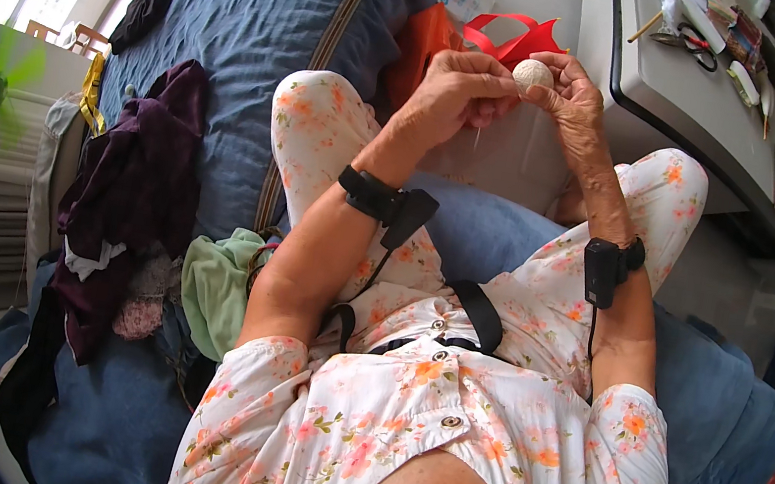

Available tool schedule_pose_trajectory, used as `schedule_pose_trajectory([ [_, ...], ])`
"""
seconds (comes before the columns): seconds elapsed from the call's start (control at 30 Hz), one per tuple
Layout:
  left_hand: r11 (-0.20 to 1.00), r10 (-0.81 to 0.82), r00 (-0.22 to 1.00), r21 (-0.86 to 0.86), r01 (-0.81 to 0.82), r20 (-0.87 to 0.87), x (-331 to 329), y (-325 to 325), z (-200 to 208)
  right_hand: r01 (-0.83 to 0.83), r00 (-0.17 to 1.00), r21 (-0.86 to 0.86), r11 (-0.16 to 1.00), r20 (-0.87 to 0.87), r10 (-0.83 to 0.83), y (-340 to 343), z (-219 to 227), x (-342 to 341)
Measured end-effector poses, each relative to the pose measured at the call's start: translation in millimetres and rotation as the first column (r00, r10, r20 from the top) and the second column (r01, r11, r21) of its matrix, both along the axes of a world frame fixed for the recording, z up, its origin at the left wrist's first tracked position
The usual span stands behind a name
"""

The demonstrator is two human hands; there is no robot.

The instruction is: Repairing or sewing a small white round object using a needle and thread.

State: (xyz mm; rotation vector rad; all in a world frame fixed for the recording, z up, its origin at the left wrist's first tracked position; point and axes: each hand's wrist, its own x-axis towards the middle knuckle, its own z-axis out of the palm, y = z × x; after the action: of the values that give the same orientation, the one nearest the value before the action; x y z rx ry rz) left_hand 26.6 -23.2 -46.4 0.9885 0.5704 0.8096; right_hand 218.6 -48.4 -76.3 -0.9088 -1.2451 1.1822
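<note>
Above my knees, my right hand (574, 100) holds a small cream-white ball (533, 73) between thumb and fingers. Its surface looks finely textured, like wound thread. From the left, my left hand (464, 85) reaches up against the ball, its thumb and forefinger pinched together at the ball's side. A thin pale thread (478, 137) hangs down below the curled fingers of my left hand. Whether the thread runs on to the ball is hidden by the fingers.
Beyond my hands lies an orange-red bag (427, 43) with a red ribbon (528, 41). A white table (658, 77) at the right carries scissors (702, 51) and clutter. At the left are a blue-covered bed (261, 13), a purple garment (142, 175) and a green cloth (219, 282).
</note>
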Motion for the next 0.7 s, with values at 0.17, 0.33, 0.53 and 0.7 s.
schedule_pose_trajectory([
  [0.17,0.996,0.076,0.992,-0.058,-0.07,0.102,-14,12,2,-0.123,0.988,-0.03,0.992,0.091,0.125,-5,9,-2],
  [0.33,0.99,0.136,0.99,0.034,-0.138,0.048,-13,16,-4,-0.264,0.962,-0.087,0.961,0.052,0.269,-11,15,-3],
  [0.53,0.983,0.16,0.986,0.103,-0.154,-0.049,-4,14,-15,-0.311,0.925,-0.017,0.95,-0.236,0.299,-7,6,-5],
  [0.7,0.978,0.183,0.978,0.119,-0.17,-0.105,0,11,-15,-0.188,0.916,0.02,0.982,-0.358,0.183,0,-4,-7],
])
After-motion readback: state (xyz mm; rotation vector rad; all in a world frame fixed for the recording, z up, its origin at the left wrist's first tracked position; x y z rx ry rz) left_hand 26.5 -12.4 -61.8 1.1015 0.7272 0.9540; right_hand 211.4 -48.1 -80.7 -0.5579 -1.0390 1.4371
